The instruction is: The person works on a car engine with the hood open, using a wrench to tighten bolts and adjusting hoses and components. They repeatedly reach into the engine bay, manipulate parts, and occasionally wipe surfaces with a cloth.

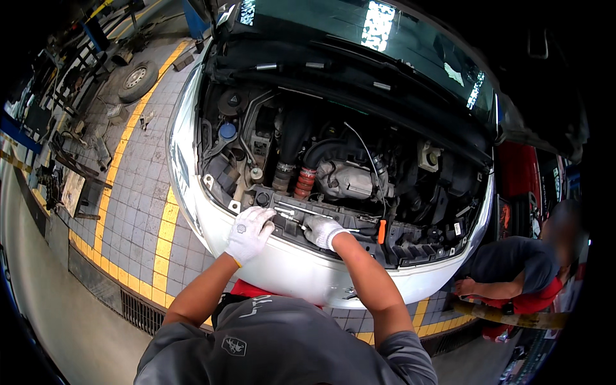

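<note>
- Left hand (249, 232), white-gloved, back upward, fingers forward over the edge of the car's front; cannot tell whether closed on anything.
- Right hand (322, 231), white-gloved too, well apart from the left, fingers curled in toward the middle; next to the metal tool, grip on it hidden, so cannot tell.
- Between the two hands, a slim silver metal tool (290, 218), lying on the black front panel (410, 247).
- Bare forearms, angled inward from short dark grey sleeves (401, 356), both elbows bent.
- On the same panel, to the right of the right hand, an orange handle (382, 232), upright in view, with a thin bent cable (368, 154) above.
- Below the hands, the car's white bumper (289, 276), curved and shiny.
- Beyond, under a raised hood, the dark, crowded engine bay: red ribbed hose (305, 183), dull silver metal cover (346, 180), blue cap (227, 131) to the left.
- Past that, the windshield (410, 32), bright with reflections.
- To the left, grey tiled floor (138, 186) with yellow lines, a loose wheel (137, 81), a floor grate (141, 314) lower down.
- To the right, another person (520, 263) in a dark top, near a red car (516, 170).
</note>
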`<state>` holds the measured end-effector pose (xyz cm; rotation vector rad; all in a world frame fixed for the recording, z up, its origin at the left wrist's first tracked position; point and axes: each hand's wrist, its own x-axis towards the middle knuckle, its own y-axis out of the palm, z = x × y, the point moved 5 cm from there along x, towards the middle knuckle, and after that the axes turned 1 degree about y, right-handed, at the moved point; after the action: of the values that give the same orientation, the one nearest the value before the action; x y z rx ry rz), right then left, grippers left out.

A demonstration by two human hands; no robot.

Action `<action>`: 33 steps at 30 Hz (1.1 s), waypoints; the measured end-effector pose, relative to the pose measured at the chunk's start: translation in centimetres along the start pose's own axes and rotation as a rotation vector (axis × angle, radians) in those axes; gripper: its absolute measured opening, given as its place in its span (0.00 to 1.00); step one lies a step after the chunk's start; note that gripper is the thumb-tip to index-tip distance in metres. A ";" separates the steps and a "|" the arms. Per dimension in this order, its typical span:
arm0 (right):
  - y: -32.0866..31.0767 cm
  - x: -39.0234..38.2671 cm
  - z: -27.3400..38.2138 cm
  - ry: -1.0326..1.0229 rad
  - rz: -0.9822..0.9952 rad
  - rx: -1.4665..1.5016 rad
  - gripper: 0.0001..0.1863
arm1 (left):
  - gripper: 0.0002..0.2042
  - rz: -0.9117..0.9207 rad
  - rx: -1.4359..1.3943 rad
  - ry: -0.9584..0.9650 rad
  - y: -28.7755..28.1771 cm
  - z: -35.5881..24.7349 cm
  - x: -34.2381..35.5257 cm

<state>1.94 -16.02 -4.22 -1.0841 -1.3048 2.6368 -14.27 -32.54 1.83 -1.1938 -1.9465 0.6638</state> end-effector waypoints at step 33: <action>-23.9 24.4 -22.4 0.301 -0.615 -0.369 0.16 | 0.22 0.116 0.403 -0.050 -6.6 22.3 10.9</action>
<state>-10.33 22.38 -10.81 -0.8672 -1.7374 1.7705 -38.84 -26.58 -2.85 -1.0469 -1.6852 1.0961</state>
